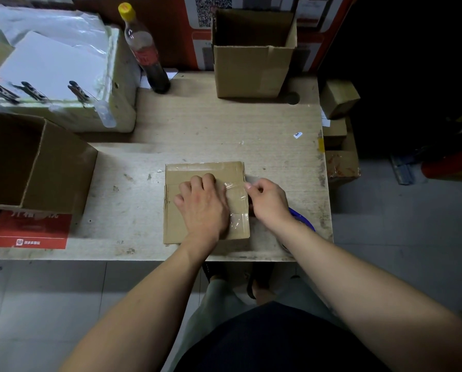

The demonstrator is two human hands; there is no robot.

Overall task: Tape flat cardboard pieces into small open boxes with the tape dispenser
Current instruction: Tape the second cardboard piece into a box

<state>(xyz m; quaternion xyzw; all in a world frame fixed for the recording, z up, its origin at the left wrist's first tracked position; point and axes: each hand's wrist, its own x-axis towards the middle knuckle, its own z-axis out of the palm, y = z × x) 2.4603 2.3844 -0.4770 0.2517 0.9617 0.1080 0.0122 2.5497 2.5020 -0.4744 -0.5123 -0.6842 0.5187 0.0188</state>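
On the scuffed pale wooden table (197,124), between open brown cardboard boxes (251,63) and a dark yellow-capped bottle (144,49), the left hand (201,202) presses flat on the small brown cardboard box (187,170) while the right hand (268,201) pinches clear tape (236,194) at its edge, a blue tape dispenser (302,218) half hidden behind the wrist.

Cardboard piece (197,170): matt brown corrugated. Tape strip (236,200): clear, glossy, wrinkled. Surface (224,124): pale wood-grain laminate, scuffed. Bottle (144,49): glossy plastic.
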